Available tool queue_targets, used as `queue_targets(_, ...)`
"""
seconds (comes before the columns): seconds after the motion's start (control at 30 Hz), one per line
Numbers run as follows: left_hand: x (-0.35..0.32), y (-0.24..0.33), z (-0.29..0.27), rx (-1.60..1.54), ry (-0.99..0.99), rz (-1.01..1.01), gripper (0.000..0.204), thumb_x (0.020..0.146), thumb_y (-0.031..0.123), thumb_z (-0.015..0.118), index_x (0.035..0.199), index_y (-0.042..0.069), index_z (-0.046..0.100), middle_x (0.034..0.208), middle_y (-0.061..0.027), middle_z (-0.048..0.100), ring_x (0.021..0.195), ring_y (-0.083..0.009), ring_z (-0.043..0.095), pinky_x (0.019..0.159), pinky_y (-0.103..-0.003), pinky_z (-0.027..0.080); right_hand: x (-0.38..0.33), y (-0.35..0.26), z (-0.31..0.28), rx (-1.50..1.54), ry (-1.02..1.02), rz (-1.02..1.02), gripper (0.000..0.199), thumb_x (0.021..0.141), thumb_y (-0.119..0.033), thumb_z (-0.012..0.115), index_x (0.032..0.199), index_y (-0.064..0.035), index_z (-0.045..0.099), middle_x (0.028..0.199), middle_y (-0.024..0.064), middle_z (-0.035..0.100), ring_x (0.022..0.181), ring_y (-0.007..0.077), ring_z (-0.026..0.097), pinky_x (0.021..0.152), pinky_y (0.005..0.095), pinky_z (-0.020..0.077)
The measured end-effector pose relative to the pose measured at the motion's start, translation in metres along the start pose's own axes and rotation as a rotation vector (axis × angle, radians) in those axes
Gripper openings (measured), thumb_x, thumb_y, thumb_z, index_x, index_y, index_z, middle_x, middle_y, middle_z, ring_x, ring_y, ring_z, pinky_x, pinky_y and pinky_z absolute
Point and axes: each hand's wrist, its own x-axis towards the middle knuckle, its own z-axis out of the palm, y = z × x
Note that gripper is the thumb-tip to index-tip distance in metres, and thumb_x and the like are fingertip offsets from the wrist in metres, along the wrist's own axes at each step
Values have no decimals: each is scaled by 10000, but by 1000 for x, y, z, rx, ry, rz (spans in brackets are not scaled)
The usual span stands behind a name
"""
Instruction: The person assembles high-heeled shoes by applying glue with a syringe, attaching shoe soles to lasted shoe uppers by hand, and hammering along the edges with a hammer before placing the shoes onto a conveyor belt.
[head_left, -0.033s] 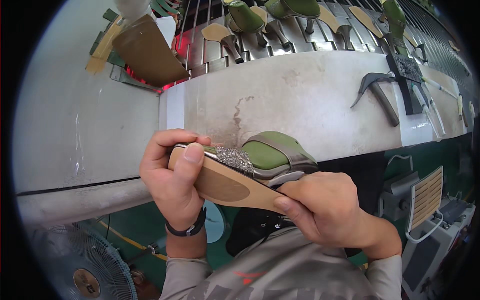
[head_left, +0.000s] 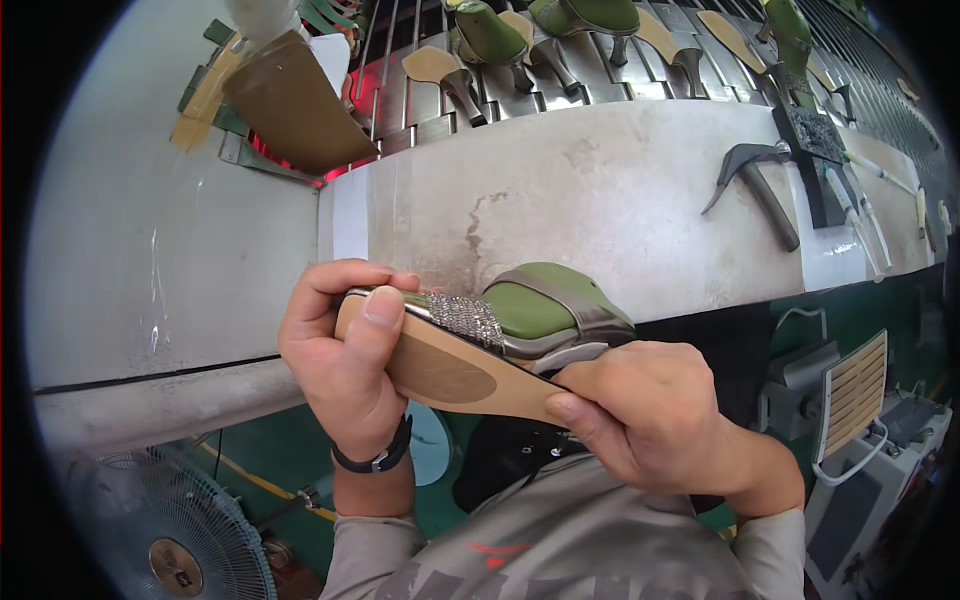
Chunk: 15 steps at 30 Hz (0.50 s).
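Note:
Above the table's near edge, both my hands hold a sandal built on a green shoe last (head_left: 535, 308). Its tan outsole (head_left: 450, 374) faces me, and a glittery band (head_left: 466, 320) crosses the toe part. My left hand (head_left: 345, 370) is closed around the toe end, thumb pressed on the outsole and fingers behind. The narrow rear end of the outsole is pinched by my right hand (head_left: 650, 415), with the thumb below. That hand covers part of the heel area, so how the rear joins the last is hidden.
A hammer (head_left: 767, 205) lies at the right of the worktable (head_left: 620, 200), beside a dark block (head_left: 812, 150) and several slim syringe-like tubes (head_left: 848, 205). More green lasts (head_left: 490, 33) and heeled soles (head_left: 435, 66) stand on the slatted conveyor behind. A fan (head_left: 165, 530) is lower left.

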Motion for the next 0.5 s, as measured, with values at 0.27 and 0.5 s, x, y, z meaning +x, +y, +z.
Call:
queue_targets(0.27, 1, 1, 6, -49, -15, 12, 210, 960, 120, 712, 1087, -32, 644, 981, -159, 719, 877, -214, 721, 856, -387, 631, 5, 15, 6, -36, 73, -76, 258, 908, -171, 815, 814, -81, 592, 621, 55, 564, 491, 262, 558, 474, 385, 455)
queue_targets(0.5, 1, -1, 1, -12, -114, 52, 208, 1055, 160, 604, 1143, -29, 607, 1044, -156, 674, 909, -229, 720, 862, -428, 667, 10, 20, -2, 49, 15, 19, 301, 924, -171, 799, 788, -78, 547, 621, 96, 572, 514, 325, 585, 478, 418, 458)
